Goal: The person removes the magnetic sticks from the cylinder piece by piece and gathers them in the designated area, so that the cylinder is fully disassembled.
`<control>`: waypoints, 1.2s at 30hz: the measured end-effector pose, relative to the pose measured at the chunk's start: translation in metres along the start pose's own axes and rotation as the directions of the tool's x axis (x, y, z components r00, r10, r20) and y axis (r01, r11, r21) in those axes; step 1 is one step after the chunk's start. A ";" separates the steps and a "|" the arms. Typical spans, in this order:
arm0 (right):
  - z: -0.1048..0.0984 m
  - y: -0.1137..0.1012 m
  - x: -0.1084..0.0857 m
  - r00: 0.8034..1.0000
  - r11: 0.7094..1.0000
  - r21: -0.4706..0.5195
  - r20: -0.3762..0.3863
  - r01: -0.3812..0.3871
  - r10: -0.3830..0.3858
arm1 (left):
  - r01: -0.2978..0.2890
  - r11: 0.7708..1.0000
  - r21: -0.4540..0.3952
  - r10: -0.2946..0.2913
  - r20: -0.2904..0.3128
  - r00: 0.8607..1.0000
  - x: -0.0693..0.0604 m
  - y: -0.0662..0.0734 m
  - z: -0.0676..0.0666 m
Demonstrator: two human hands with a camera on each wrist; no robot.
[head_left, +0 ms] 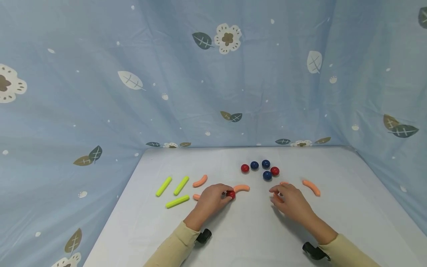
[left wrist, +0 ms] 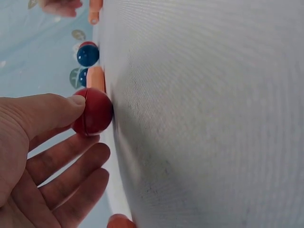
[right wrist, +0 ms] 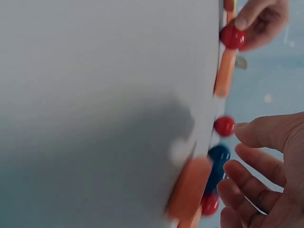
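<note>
My left hand (head_left: 212, 198) pinches a shiny red ball (left wrist: 97, 113) between thumb and finger, low at the white table surface. Touching or very near that ball is a curved orange stick (head_left: 242, 188); another orange stick (head_left: 196, 197) is partly covered by the same hand. My right hand (head_left: 293, 204) hovers with fingers relaxed and apart, holding nothing. Beneath and beside its fingers lie orange sticks (right wrist: 191, 187), partly hidden in the head view. Beyond them sit a red ball (head_left: 275, 171) and a blue ball (head_left: 267, 175), side by side.
Farther back are another red ball (head_left: 245, 168) and two blue balls (head_left: 254, 165). Several yellow-green sticks (head_left: 177, 201) lie at the left, with an orange stick (head_left: 200, 181) nearby. One more orange stick (head_left: 311, 188) lies right of my right hand. A blue patterned curtain (head_left: 186, 92) hangs behind the table.
</note>
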State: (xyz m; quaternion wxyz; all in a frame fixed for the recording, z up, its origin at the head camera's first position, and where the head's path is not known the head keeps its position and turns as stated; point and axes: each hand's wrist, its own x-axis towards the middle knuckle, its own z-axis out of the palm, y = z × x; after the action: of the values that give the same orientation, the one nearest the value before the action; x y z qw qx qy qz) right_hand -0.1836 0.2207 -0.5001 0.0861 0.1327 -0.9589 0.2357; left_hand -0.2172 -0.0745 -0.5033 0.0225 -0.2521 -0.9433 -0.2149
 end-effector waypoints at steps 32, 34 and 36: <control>0.050 -0.053 0.046 0.993 0.998 0.047 0.103 0.053 -0.057 | 0.022 0.999 0.030 -0.021 -0.016 1.000 0.001 0.001 0.002; 0.049 -0.054 0.045 0.992 0.998 0.033 0.113 0.048 -0.052 | 0.016 0.999 0.035 -0.015 -0.017 1.000 0.002 0.001 0.002; 0.049 -0.055 0.043 0.991 0.999 0.015 0.126 0.042 -0.044 | 0.009 0.999 0.044 -0.009 -0.014 1.000 0.002 0.001 0.002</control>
State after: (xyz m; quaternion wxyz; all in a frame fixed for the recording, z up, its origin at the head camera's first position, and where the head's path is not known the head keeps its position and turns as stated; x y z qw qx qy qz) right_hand -0.2136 0.1407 -0.5097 0.0297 0.1685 -0.9578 0.2310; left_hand -0.2186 -0.0721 -0.5040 0.0336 -0.2457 -0.9487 -0.1959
